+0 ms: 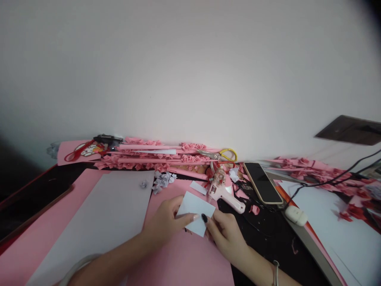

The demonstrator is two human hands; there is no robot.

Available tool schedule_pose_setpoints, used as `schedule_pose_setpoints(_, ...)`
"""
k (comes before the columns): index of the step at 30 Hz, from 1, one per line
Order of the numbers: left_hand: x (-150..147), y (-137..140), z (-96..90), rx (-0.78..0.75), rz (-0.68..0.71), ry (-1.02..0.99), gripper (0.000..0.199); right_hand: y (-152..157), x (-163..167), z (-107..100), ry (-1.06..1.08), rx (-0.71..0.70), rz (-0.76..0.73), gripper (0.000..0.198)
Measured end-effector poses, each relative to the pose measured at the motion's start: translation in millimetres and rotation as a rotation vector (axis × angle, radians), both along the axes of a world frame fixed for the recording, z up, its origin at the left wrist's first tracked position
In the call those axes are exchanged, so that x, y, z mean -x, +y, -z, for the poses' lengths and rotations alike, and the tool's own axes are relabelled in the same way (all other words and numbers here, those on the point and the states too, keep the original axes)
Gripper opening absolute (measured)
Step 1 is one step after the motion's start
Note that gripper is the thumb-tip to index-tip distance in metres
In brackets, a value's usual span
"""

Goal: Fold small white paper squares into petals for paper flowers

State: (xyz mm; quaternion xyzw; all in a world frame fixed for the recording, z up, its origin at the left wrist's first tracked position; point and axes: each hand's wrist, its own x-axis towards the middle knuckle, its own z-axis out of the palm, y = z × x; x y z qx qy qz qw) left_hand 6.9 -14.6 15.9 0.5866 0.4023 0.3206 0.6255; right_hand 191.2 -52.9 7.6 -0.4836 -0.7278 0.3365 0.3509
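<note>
Between my two hands is a small piece of white paper [195, 205], tilted above a pink sheet [178, 262]. My left hand [168, 216] pinches its left side, the thumb lying across the front. On the right edge my right hand [223, 232] grips it with thumb on top and fingers behind. Both thumb tips nearly meet near the paper's middle. Just beyond it lie a white paper strip [198, 188] and a pale pink glue gun [228, 198]. Several folded white paper flowers [163, 180] sit in a cluster to the left.
Pink paper flower stems [149, 160] run along the wall, with yellow-handled scissors [220, 155] on top. A phone [263, 182], a white earbud case [296, 215] and black cables [324, 183] lie to the right. A large white sheet [98, 218] covers the left.
</note>
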Motion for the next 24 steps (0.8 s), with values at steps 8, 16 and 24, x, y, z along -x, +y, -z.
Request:
schedule_pose_setpoints(8,10.6,10.2,-4.3,-0.124,-0.262,0.073,0.039,3.3,-1.2,-1.4,0.014,0.033,0.044,0.031)
schedule_pose_setpoints(16,11.1,12.5,-4.1,-0.153,-0.13,0.058,0.025,2.4,-0.4,-4.2,-0.038,0.062,-0.094,0.03)
schedule_pose_setpoints(24,11.4,11.6,-3.1,-0.223,-0.244,0.156,0.041,3.8,-2.2,-2.3,-0.02,0.048,-0.059,0.033)
